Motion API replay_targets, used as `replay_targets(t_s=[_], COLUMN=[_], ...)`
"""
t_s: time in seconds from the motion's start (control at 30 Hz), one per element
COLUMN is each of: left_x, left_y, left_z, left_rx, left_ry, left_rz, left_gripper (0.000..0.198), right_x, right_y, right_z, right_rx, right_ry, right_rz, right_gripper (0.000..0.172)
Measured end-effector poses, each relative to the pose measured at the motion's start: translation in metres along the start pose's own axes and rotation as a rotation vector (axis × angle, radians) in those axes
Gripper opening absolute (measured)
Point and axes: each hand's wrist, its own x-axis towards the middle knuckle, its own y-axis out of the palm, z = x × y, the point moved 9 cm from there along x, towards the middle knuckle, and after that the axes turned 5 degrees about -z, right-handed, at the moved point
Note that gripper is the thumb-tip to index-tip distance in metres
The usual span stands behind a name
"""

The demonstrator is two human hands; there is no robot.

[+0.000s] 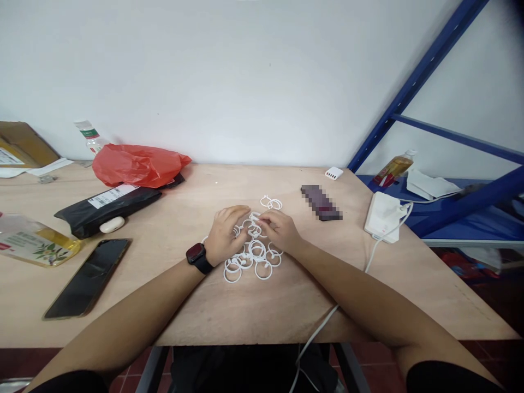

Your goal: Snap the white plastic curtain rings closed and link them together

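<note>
Several thin white rings with small tabs, which look like plastic curtain rings, lie in a loose, overlapping heap on the wooden table. At the heap's left side rests my left hand, fingers stretched forward and thumb apart, with a dark watch on the wrist. My right hand is closed at the heap's far right side. Its thumb and fingertips pinch a white ring, partly hidden by the fingers. Just beyond both hands, a few more white rings lie apart from the heap.
On the left are a phone, an oil bottle, a white earphone case, a black parcel and a red plastic bag. To the right lie a blurred-out phone and a white power strip, its cable crossing under my right forearm.
</note>
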Motion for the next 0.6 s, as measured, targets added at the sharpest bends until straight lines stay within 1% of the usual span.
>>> replay_targets(t_s=[0.07, 0.13, 0.2, 0.27, 0.33, 0.4, 0.47, 0.53, 0.6], left_x=[-0.001, -0.004, -0.008, -0.01, -0.011, -0.012, -0.012, -0.012, -0.011], left_y=[0.005, 0.016, 0.028, 0.036, 0.039, 0.04, 0.04, 0.04, 0.038], left_z=[0.009, 0.016, 0.017, 0.016, 0.014, 0.015, 0.015, 0.016, 0.017], left_rx=[0.056, 0.086, 0.106, 0.134, 0.166, 0.183, 0.188, 0.187, 0.188], left_ry=[-0.066, -0.095, -0.085, -0.058, -0.042, -0.044, -0.051, -0.056, -0.06], left_rz=[0.051, 0.166, 0.288, 0.363, 0.393, 0.403, 0.407, 0.4, 0.377], left_gripper=[0.032, 0.024, 0.02, 0.018, 0.018, 0.019, 0.019, 0.02, 0.019], right_x=[0.003, 0.005, 0.006, 0.005, 0.004, 0.002, -0.001, -0.003, -0.004], right_y=[-0.011, -0.017, -0.018, -0.014, -0.006, 0.007, 0.016, 0.021, 0.024], right_z=[-0.019, -0.038, -0.054, -0.06, -0.054, -0.041, -0.029, -0.023, -0.025], right_rx=[-0.058, -0.116, -0.165, -0.187, -0.178, -0.161, -0.171, -0.215, -0.255], right_ry=[0.083, 0.154, 0.216, 0.248, 0.232, 0.186, 0.148, 0.133, 0.145], right_rz=[-0.095, -0.131, -0.108, -0.064, 0.018, 0.129, 0.208, 0.251, 0.284], right_gripper=[0.009, 0.011, 0.019, 0.026, 0.026, 0.022, 0.016, 0.013, 0.012])
